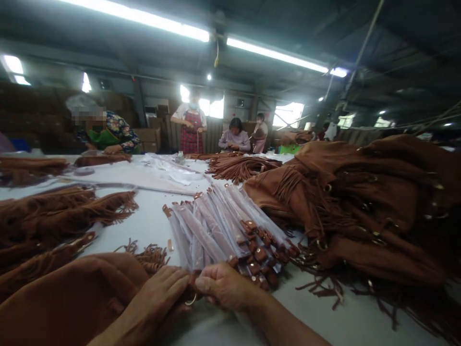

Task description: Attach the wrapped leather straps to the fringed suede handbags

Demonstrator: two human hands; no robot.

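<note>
My left hand rests on a brown suede bag at the near edge, its fingers curled around the bag's corner where a metal ring shows. My right hand is closed in a pinch right beside it, gripping a brown strap end at that same ring. Just beyond my hands lies a fan of several brown straps wrapped in clear plastic on the white table.
A tall heap of brown fringed bags fills the right side. More fringed pieces lie at the left, loose fringe and white plastic farther back. Several people work at the table's far end.
</note>
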